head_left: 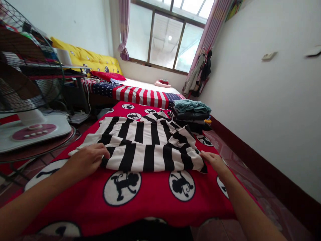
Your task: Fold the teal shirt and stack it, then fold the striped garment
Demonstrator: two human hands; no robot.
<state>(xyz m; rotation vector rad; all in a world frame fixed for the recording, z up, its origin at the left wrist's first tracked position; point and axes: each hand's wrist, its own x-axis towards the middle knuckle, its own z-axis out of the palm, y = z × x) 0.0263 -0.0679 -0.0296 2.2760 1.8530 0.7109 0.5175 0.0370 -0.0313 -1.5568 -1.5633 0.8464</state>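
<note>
While you lean over the red blanket (155, 197), its surface printed with black figures in white circles, the holdings read as follows.

Item one: striped garment (147, 144), black and white, lying flat but rumpled on the blanket, its near hem running between your two hands.

Item two: your left hand (86, 160), palm down, fingers curled over the garment's near left corner and pinching the cloth.

Item three: your right hand (213, 160), fingers extended and touching the near right corner; whether it grips or merely presses, you cannot tell from this angle.

Item four: stack of folded clothes (192, 115), dark pieces with a teal one on top, at the far right of the blanket, just beside the garment's far edge.

Item five: standing fan (27, 83), left, close to the blanket.

Item six: striped bedding (140, 95) with stars, beyond.

Risks, as judged: uneven pull from one loosely set hand could skew the cloth and set creases; a wide sweep could nudge the stack over; the rumpled far side may bunch underneath.

Writing: none legible; the blanket carries cartoon figures only.
</note>
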